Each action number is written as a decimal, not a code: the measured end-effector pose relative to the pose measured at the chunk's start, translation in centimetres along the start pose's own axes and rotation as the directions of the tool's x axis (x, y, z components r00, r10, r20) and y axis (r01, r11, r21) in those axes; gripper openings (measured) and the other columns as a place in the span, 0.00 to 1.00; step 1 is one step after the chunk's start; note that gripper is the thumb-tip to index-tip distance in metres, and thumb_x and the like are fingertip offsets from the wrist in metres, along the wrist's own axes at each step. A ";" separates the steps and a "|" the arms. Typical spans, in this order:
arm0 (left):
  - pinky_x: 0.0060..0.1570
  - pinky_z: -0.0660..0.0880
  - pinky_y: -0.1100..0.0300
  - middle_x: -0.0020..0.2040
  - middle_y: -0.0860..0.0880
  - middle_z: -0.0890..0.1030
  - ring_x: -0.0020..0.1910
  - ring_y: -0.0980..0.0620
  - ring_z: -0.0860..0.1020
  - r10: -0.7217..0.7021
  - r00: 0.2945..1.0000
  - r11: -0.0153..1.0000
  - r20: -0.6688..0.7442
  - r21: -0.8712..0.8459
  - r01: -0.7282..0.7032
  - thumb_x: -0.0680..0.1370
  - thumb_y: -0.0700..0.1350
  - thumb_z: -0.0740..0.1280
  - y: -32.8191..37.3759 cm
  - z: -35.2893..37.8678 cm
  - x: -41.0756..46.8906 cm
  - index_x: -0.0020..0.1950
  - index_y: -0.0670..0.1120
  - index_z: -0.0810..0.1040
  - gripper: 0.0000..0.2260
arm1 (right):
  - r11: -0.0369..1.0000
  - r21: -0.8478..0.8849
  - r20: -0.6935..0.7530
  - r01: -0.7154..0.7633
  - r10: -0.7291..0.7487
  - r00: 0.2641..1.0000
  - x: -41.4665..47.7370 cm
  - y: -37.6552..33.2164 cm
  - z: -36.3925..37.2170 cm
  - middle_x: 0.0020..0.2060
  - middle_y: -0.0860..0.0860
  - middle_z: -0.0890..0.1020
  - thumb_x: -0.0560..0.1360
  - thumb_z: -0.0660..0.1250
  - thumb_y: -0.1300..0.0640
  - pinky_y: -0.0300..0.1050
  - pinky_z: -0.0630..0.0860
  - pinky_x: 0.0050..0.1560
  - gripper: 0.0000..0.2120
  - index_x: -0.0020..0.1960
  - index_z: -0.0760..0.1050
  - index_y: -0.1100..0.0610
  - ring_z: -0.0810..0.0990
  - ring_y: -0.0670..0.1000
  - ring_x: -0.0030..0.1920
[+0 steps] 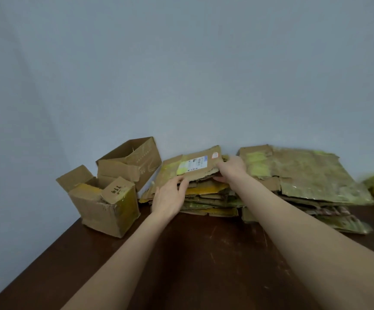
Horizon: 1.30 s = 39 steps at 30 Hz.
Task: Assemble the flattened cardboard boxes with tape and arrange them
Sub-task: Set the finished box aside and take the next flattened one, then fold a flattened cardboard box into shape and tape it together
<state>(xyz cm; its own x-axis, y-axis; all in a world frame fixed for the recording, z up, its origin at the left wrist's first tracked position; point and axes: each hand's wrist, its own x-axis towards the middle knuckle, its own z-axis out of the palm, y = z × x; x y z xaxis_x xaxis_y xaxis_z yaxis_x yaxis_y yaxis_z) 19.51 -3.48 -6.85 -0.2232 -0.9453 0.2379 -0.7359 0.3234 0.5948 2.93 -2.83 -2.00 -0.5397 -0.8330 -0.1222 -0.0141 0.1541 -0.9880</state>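
Dark wooden surface (204, 253): we take the top flattened brown cardboard box (195, 165).
Our left hand (170, 198) and right hand (232, 170) clamp its edges to free it.

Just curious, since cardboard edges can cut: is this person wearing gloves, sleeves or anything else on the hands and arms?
No. The left hand and right hand are ungloved. The left forearm and right forearm are uncovered as far as the view reaches. No sleeve, watch, bracelet or ring shows.
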 end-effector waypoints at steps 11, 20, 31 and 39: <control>0.71 0.61 0.43 0.77 0.45 0.57 0.74 0.44 0.60 -0.201 0.919 0.887 -0.338 -0.461 0.024 0.70 0.65 0.69 5.1 -8.1 -2.8 0.78 0.49 0.46 0.48 | 0.942 0.305 0.052 0.142 -0.165 0.985 -9.0 0.6 -7.2 0.49 0.57 0.83 0.76 0.60 0.70 0.57 0.79 0.48 0.15 0.57 0.73 0.56 0.82 0.55 0.41; 0.69 0.65 0.58 0.69 0.58 0.66 0.68 0.58 0.66 0.127 0.984 0.808 0.126 -0.589 -0.029 0.73 0.56 0.71 5.4 -3.2 -15.0 0.78 0.53 0.52 0.40 | 0.911 0.074 0.134 0.406 -0.413 0.901 -20.1 6.4 -14.9 0.51 0.45 0.83 0.72 0.74 0.60 0.47 0.80 0.51 0.20 0.59 0.72 0.48 0.82 0.43 0.49; 0.62 0.73 0.48 0.69 0.54 0.72 0.66 0.54 0.73 0.259 0.964 0.708 -0.057 -0.667 -0.230 0.64 0.56 0.75 6.0 -0.7 -18.3 0.70 0.71 0.59 0.40 | 0.614 -0.604 0.197 0.508 -0.503 0.842 -22.4 11.1 -16.4 0.77 0.43 0.50 0.75 0.68 0.46 0.48 0.77 0.54 0.47 0.70 0.30 0.30 0.79 0.50 0.58; 0.64 0.71 0.51 0.68 0.51 0.67 0.67 0.53 0.69 0.251 0.967 0.796 -0.049 -0.557 -0.235 0.70 0.64 0.69 6.6 -0.4 -16.4 0.54 0.61 0.74 0.16 | 0.534 -0.704 0.253 0.467 -0.427 0.868 -19.3 9.5 -18.3 0.77 0.42 0.50 0.75 0.60 0.35 0.53 0.75 0.56 0.28 0.73 0.61 0.39 0.77 0.55 0.60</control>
<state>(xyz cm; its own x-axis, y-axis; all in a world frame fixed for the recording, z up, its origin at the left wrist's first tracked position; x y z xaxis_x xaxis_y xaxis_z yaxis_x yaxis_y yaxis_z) 18.54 14.21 -6.53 -0.3696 -0.8304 0.4170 -0.1772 0.5035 0.8456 -2.19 24.48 -7.27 -0.2501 -0.9234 0.2913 -0.8527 0.0675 -0.5181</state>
